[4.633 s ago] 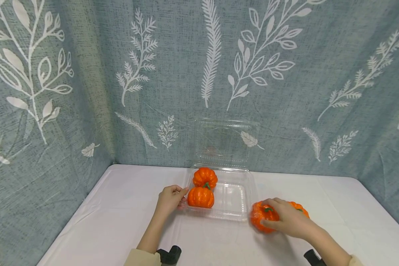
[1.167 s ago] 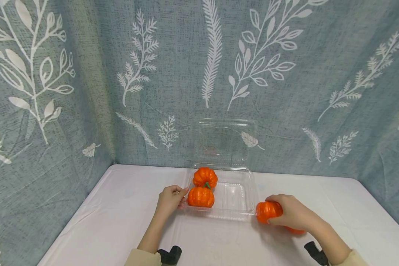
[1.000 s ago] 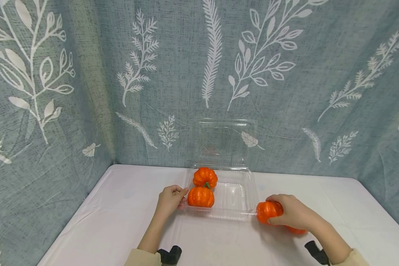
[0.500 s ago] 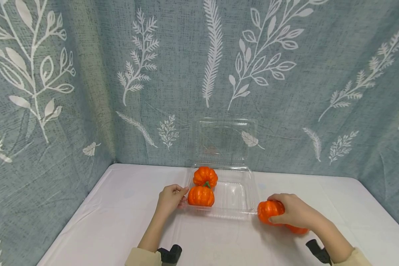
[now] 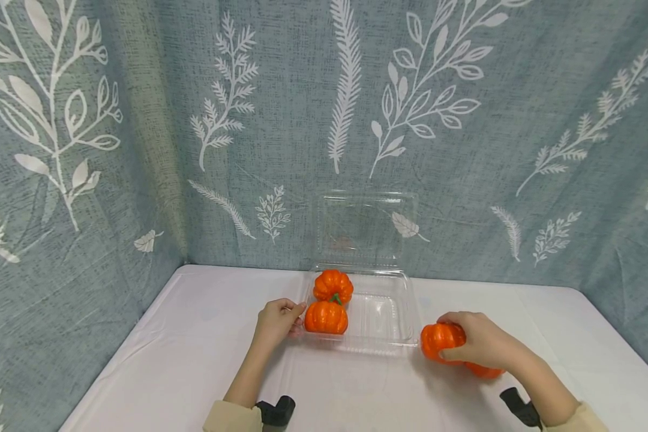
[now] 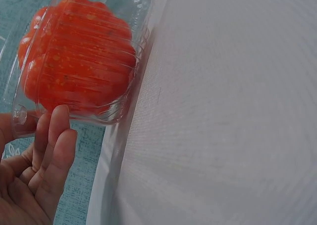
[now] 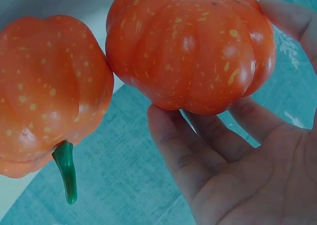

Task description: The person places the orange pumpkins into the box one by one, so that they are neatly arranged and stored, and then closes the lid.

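Mini pumpkin (image 5: 440, 342) is in the R hand (image 5: 477, 341), grip clamped on it, just R of the clear clamshell box (image 5: 378, 306); can't tell if it's off the worktop (image 5: 356, 390). Another pumpkin (image 7: 54, 91) w/ green stem (image 7: 66, 173) sits right beside it. Approx half done, I'd judge: front pumpkin (image 5: 326, 318) and rear pumpkin (image 5: 332, 284) are in the box's L side, 2 are left outside, and the lid (image 5: 367, 225) stands open. L hand (image 5: 275, 322) has its grip pinched on the box's near L corner. Worktop's covered w/ white cloth (image 5: 183, 360); grey-green leaf-print curtain (image 5: 291, 108) hangs behind & along the sides.
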The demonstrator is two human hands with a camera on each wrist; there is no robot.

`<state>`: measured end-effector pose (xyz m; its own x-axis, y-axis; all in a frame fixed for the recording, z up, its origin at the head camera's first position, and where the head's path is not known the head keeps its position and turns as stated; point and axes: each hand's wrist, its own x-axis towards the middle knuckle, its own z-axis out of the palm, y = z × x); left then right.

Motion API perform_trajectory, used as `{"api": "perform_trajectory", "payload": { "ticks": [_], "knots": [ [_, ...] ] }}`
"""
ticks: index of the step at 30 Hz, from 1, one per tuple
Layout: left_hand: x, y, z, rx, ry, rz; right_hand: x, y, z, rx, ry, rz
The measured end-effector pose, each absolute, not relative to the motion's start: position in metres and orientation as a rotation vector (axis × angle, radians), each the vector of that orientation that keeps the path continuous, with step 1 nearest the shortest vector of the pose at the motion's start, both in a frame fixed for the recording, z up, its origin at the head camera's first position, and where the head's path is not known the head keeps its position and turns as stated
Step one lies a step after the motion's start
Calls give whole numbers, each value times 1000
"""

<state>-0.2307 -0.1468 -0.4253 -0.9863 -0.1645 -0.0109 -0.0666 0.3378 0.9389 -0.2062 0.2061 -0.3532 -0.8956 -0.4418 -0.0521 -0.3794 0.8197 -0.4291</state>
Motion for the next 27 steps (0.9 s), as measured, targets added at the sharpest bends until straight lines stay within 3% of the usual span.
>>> {"api": "perform_trajectory", "payload": {
  "ticks": [27],
  "knots": [
    [-231,-146,-427,187,-2506,-1726,-202,209,-331,-642,2762,-657]
  ]
}}
